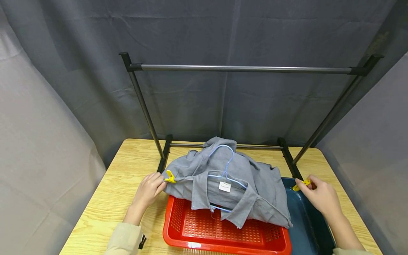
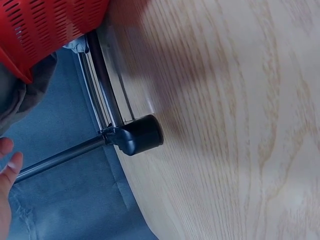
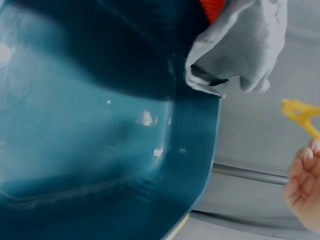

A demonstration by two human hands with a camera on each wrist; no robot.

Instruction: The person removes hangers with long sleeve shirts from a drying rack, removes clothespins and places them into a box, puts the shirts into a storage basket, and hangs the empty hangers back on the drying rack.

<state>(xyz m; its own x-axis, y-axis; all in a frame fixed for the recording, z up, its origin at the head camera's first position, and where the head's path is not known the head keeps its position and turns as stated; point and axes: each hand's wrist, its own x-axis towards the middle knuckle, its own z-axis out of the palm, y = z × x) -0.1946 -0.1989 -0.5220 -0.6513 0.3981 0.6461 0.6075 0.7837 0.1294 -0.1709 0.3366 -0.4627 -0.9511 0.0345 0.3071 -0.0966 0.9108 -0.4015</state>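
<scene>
A grey collared shirt (image 1: 267, 187) lies draped over a red perforated basket (image 1: 223, 245). A light-blue hanger (image 1: 230, 161) sits inside its collar, hook upward. At the shirt's left shoulder, my left hand (image 1: 147, 189) holds the cloth edge, right beside a yellow clothespin (image 1: 170, 177) clipped there. In the left wrist view only a few fingertips (image 2: 11, 165) show, so the grip is partly hidden. Off to the right, above a dark teal tub (image 1: 298, 216), my right hand (image 1: 323, 194) pinches a second yellow clothespin (image 3: 300, 112), apart from the shirt.
Behind the shirt stands a metal rack with a horizontal top bar (image 1: 245, 69) and black feet (image 1: 164, 156) on the wooden table (image 1: 105, 198). Grey curtains (image 1: 191, 106) hang at the back and sides. The tub stands against the basket's right side.
</scene>
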